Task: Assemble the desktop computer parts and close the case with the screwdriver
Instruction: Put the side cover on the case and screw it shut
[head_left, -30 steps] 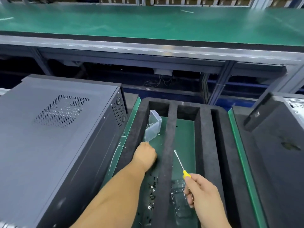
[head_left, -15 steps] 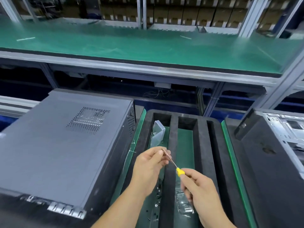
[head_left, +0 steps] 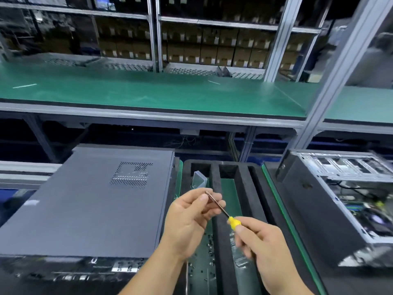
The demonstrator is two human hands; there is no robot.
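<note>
I am holding both hands raised over the foam tray point(head_left: 246, 188). My right hand point(head_left: 260, 245) is gripping the screwdriver point(head_left: 221, 209) by its yellow handle, while my left hand point(head_left: 191, 216) is pinching its tip. The closed case point(head_left: 91, 199) is lying just left of my hands.

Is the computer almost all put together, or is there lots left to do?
Partly done. The grey case on the left already has its cover on. Right now the right hand holds the screwdriver while the left hand pinches its tip, maybe setting a screw there; too small to tell. Loose screws wait in the tray. The case on the right is open, insides showing.
</note>
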